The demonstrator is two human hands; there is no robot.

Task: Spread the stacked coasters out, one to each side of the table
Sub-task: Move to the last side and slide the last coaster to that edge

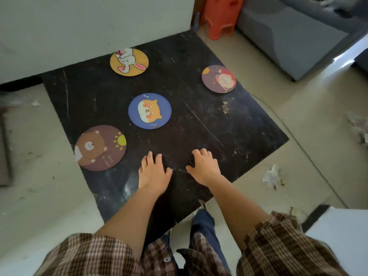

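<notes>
Round cartoon coasters lie flat on a scratched black square table point(229, 124). A yellow rabbit coaster point(129, 62) sits by the far edge. A purple lion coaster point(218, 79) is near the right edge. A brown bear coaster point(100, 147) rests at the left edge. A blue dog coaster point(149, 111) lies in the middle. My left hand point(154, 172) and my right hand point(204, 167) rest palm down on the table near the front edge, fingers apart, holding nothing and touching no coaster.
A white wall or cabinet point(79, 26) stands against the table's far side. An orange plastic stool point(221, 15) and a grey sofa point(294, 36) are at the back right. Crumpled paper scraps point(271, 177) lie on the pale floor to the right.
</notes>
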